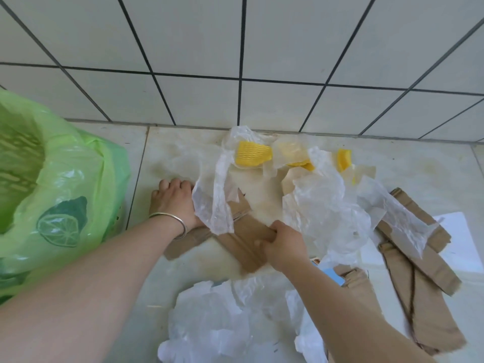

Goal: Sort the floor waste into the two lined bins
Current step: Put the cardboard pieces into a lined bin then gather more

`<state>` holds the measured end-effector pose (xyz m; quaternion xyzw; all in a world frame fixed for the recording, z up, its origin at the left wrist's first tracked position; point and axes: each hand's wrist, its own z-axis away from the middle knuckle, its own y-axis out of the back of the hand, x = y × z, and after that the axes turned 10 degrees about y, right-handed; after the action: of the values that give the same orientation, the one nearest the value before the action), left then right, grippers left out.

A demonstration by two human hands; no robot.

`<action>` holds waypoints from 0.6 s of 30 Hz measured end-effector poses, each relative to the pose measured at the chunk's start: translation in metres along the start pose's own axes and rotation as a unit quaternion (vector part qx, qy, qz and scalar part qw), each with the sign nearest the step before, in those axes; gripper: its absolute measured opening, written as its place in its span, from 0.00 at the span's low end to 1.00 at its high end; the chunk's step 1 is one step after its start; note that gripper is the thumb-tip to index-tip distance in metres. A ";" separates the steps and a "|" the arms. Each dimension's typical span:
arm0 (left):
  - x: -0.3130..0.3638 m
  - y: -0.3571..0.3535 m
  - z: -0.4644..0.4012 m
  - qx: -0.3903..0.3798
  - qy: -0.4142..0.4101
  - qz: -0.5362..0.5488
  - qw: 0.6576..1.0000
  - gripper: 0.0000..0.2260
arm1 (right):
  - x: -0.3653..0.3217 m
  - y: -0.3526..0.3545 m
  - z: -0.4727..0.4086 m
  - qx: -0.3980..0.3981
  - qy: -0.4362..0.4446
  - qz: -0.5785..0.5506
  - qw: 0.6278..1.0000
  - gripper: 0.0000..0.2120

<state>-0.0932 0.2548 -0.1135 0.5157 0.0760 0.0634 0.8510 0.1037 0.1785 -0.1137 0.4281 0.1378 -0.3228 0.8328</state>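
Note:
A bin lined with a green bag [52, 195] stands at the left. Waste lies on the floor tiles: clear plastic sheets [327, 205], yellow foam netting [252, 154] and brown cardboard strips [419, 263]. My left hand [174, 203], with a bangle on the wrist, grips the edge of a clear plastic sheet [213, 203] near the wall. My right hand [282, 243] grips a brown cardboard strip [243, 244] at the middle of the pile.
A tiled wall [235, 48] runs along the far side. White plastic bags [209, 326] lie in the foreground. White paper [455, 242] and a blue scrap [334, 275] lie at the right under the cardboard.

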 end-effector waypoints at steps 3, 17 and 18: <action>0.002 0.006 0.015 -0.058 0.056 0.153 0.985 0.25 | 0.002 0.004 0.007 0.031 -0.041 -0.215 0.975 0.06; 0.023 -0.006 0.079 -0.220 0.164 0.685 0.675 0.06 | -0.015 0.003 0.046 0.076 0.043 -0.199 0.976 0.15; 0.023 -0.008 0.078 -0.198 0.168 0.685 0.680 0.08 | -0.015 0.008 0.044 0.092 0.062 -0.155 0.982 0.16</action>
<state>-0.0550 0.1877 -0.0868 0.2236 -0.1713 0.7280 0.6250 0.0956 0.1527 -0.0745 0.4957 0.2235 -0.4317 0.7197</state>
